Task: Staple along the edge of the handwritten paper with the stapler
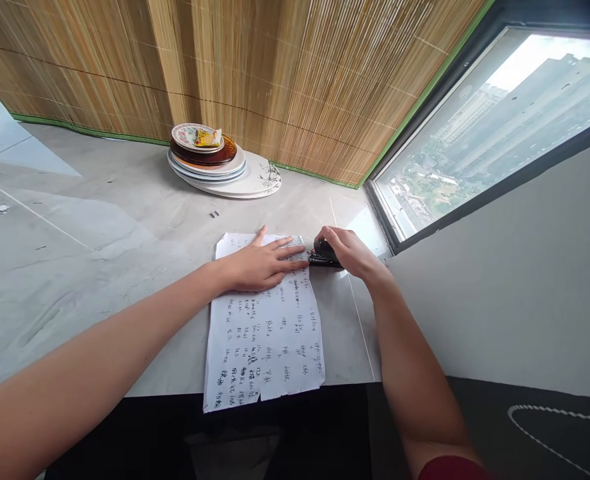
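White paper sheets (245, 347) covered with handwriting lie on the grey tiled surface, their lower end reaching over its front edge. My left hand (259, 265) rests flat on the upper part of the paper with its fingers spread. At the right edge of the paper sits a black stapler (325, 257), its front end against the sheet. My right hand (347, 248) is closed over the stapler's back and top, hiding much of it. Two tiny metal pieces (214, 214), perhaps staples, lie beyond the paper.
A stack of plates (209, 170) with a small yellow packet (209, 138) on top stands at the back, before a bamboo blind (255, 73). A window (475, 147) and a white wall (515, 287) bound the right side. A pale cord (539, 408) hangs at lower right.
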`<state>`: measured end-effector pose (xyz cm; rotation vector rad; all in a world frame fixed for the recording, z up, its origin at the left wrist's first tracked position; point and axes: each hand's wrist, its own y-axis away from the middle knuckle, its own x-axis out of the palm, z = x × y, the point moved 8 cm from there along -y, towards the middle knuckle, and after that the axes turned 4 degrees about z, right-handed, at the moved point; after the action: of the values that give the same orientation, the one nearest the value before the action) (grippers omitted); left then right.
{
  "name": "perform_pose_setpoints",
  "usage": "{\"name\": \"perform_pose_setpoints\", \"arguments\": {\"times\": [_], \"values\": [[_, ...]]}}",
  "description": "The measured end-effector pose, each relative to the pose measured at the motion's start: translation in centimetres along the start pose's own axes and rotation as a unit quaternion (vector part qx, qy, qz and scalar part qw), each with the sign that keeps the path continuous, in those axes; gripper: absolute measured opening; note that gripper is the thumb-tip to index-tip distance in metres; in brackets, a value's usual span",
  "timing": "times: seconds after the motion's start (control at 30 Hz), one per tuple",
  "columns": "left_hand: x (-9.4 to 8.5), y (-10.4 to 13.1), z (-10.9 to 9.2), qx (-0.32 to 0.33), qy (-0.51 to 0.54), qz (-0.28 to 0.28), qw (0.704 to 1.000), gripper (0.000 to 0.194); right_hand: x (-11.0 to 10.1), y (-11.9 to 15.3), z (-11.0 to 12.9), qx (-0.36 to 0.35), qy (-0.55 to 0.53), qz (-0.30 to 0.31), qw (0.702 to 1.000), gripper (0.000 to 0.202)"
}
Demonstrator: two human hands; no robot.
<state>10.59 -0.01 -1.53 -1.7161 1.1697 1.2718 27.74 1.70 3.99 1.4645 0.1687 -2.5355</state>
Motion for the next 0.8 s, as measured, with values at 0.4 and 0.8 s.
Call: {"name": "perform_pose_setpoints", "arguments": {"times": [0.4, 0.8], "values": [[0.0, -0.1, -0.1, 0.003, 0.015, 0.007, 1.000, 0.059, 1.8, -0.7, 0.4, 0.054, 0.082, -0.034, 0.995, 0.052], [0.2, -0.1, 0.0, -0.007, 0.019, 0.029, 0.999, 0.059, 2.0, -0.7, 0.6, 0.059, 0.161, -0.051, 0.984, 0.050]]}}
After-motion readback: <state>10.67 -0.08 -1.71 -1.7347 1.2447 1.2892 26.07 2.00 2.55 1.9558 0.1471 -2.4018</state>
